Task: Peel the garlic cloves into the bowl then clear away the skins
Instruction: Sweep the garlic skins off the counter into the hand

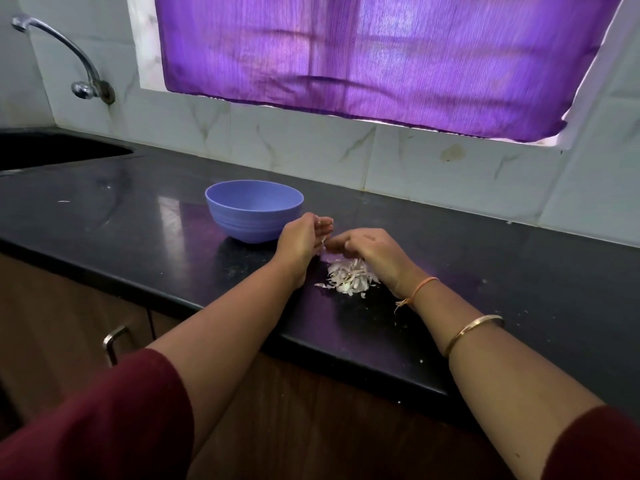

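Black desk (138, 216) below purple curtain (381, 64). Blue bowl (254, 216) just behind left hand (304, 237), fingers curled on small pale garlic clove (320, 222); right hand (370, 249) curled above heaped skins (349, 277), hold impossible to tell. Probably mid-peel; next, stripping last skin, dropping clove into bowl

Left hand (304, 237) and right hand (367, 249) meet by skins (349, 277) near bowl (252, 220).

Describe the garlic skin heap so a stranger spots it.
Below the purple curtain runs a black counter. Front-right of the blue bowl, beside the right hand, lies the garlic skin heap: the only pale, papery pile there.
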`<action>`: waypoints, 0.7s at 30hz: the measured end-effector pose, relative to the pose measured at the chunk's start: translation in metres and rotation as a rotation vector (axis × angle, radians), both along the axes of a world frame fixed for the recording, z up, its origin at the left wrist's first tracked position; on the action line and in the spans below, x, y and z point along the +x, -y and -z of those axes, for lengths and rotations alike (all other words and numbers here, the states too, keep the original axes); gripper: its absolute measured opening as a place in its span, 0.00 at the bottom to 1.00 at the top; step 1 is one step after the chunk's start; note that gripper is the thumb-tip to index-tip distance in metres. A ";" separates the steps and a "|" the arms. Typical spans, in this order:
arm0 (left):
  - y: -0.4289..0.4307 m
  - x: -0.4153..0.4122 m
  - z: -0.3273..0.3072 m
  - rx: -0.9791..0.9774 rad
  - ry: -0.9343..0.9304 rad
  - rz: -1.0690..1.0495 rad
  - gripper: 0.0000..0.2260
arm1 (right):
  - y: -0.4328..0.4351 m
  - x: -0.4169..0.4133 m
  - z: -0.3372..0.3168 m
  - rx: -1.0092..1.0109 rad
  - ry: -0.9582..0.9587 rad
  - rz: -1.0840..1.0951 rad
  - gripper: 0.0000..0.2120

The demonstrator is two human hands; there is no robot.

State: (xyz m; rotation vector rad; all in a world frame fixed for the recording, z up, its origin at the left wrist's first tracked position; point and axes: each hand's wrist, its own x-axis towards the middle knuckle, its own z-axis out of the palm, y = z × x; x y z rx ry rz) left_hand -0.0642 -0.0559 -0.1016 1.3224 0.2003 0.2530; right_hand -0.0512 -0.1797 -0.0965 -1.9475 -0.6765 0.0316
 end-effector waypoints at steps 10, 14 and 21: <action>-0.003 -0.008 0.000 -0.054 0.022 -0.072 0.14 | 0.007 -0.010 0.013 -0.563 0.233 -0.026 0.34; -0.003 -0.010 0.000 -0.006 0.048 -0.082 0.14 | -0.003 -0.004 0.018 -0.699 0.474 0.100 0.19; -0.002 -0.006 0.002 0.012 0.043 -0.062 0.15 | -0.013 0.017 0.012 -0.855 0.554 0.220 0.10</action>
